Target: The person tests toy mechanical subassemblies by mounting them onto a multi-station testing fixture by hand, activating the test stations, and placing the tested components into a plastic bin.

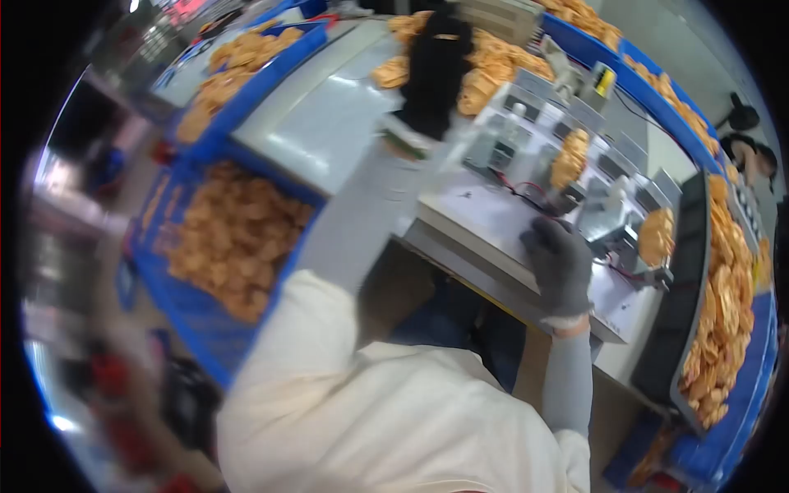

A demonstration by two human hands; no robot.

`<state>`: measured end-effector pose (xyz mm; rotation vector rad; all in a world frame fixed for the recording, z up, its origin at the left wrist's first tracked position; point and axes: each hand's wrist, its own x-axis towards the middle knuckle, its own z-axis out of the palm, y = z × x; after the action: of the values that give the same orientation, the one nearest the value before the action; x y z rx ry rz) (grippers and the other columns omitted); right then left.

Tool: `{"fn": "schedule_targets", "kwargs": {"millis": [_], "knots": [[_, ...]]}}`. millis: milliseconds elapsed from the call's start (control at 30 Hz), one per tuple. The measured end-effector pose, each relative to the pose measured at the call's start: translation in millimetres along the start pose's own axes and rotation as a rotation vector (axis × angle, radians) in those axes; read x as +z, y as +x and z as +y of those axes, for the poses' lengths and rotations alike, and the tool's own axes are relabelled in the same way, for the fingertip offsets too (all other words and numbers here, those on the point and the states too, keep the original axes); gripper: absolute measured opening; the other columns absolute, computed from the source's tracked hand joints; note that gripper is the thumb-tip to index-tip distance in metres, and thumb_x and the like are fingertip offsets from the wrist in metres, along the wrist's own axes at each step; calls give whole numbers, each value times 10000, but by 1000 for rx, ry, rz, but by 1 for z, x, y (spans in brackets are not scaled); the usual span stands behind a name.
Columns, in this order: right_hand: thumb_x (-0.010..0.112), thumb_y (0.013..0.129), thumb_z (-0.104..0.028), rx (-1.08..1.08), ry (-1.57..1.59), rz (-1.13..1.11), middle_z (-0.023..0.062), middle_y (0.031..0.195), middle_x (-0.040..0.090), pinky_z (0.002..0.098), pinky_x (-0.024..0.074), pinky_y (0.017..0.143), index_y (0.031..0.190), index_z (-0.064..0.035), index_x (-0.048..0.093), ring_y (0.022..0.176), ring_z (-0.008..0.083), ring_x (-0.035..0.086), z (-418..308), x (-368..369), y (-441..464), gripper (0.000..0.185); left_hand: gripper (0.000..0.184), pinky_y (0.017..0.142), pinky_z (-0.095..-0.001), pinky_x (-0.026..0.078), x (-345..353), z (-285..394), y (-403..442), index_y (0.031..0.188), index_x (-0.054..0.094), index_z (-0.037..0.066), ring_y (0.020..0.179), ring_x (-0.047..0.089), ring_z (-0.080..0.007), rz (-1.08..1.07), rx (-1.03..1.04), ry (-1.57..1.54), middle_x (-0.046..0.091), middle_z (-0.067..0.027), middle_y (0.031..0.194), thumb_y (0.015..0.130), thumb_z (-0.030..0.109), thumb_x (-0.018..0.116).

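Note:
My left hand [436,78], in a dark glove, reaches over a heap of orange-tan pieces [489,78] at the back of the bench; its fingers are smeared by motion. My right hand [561,267], in a grey glove, is closed at the front of the white work plate [485,218], beside thin red wires. Whether anything is between its fingers is hidden. Small grey fixtures stand in rows on the plate. One orange-tan piece [569,160] sits upright at a middle fixture, another [657,237] at the right one.
A blue basket [193,329] of tan pieces stands at the left, below a blue tray [255,78] with more. Along the right side lies a dark tray [686,304] beside a long orange pile. Blue bins [575,43] line the back. Another person [752,160] is partly visible at far right.

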<state>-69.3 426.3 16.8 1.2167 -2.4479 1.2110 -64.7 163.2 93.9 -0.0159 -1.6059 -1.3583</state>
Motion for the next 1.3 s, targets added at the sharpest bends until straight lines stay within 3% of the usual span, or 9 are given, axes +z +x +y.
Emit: {"fn": "schedule_targets", "kwargs": {"millis": [300, 400, 500, 700, 800, 967, 1100, 1167, 1300], "knots": [[677, 713, -59, 132, 12, 65, 96, 804, 629, 289, 470, 652, 874, -22, 640, 695, 190, 604, 10, 17, 7, 169, 334, 706, -311, 503, -130, -84, -20, 1134, 545, 81, 835, 599, -164, 274, -331, 76, 593, -49, 961, 831, 220, 563], [629, 728, 36, 75, 191, 104, 90, 796, 610, 264, 461, 663, 948, -3, 608, 693, 159, 579, 2, 9, 5, 225, 272, 815, -352, 461, -153, -159, -4, 987, 605, 39, 880, 600, -311, 64, 39, 957, 631, -149, 933, 783, 219, 587], [624, 706, 75, 52, 151, 197, 102, 798, 609, 267, 461, 660, 918, 3, 612, 702, 174, 582, -9, -2, -17, 224, 571, 934, -443, 395, -136, -168, 11, 1258, 450, 203, 1178, 413, -367, -150, -390, 1329, 371, -169, 1342, 748, 420, 590], [621, 657, 119, -45, 46, 140, 126, 785, 619, 281, 477, 619, 882, -4, 604, 692, 221, 606, -7, -29, -59, 257, 675, 1029, -567, 147, -171, -276, 34, 1362, 286, 256, 1268, 254, -413, -266, -317, 1639, 197, -137, 1436, 804, 618, 401], [605, 657, 126, -7, 8, 165, 130, 776, 616, 283, 476, 606, 871, 6, 600, 682, 225, 604, 2, -41, -72, 245, 430, 861, -406, 420, -153, -216, 23, 1032, 584, 88, 995, 539, -338, -223, -134, 1470, 607, -148, 1004, 829, 462, 524], [587, 658, 126, 41, -23, 182, 133, 788, 617, 290, 474, 617, 870, 7, 608, 686, 234, 603, 14, -56, -94, 244, 453, 803, -390, 453, -163, -172, -10, 872, 623, -16, 920, 561, -339, -438, 82, 1544, 606, -195, 905, 771, 426, 624], [600, 652, 108, 71, -47, 336, 124, 792, 618, 276, 475, 633, 860, 4, 621, 694, 216, 600, 24, -70, -108, 234, 489, 813, -390, 456, -162, -135, -2, 864, 623, -18, 928, 560, -342, -672, -186, 1689, 612, -193, 880, 725, 448, 668], [560, 692, 119, 146, 51, 390, 117, 828, 613, 268, 466, 641, 878, 26, 611, 729, 190, 590, 37, -72, -120, 213, 570, 838, -375, 452, -136, -108, -3, 899, 620, -25, 957, 562, -334, -424, -249, 1427, 621, -189, 848, 672, 492, 703], [496, 772, 119, 268, 179, 536, 97, 889, 595, 231, 444, 641, 903, 54, 596, 752, 141, 559, 45, -72, -134, 177, 866, 950, -472, 366, -102, -125, -8, 1310, 387, 155, 1137, 437, -418, -425, -373, 1669, 400, -206, 1302, 643, 659, 614]]}}
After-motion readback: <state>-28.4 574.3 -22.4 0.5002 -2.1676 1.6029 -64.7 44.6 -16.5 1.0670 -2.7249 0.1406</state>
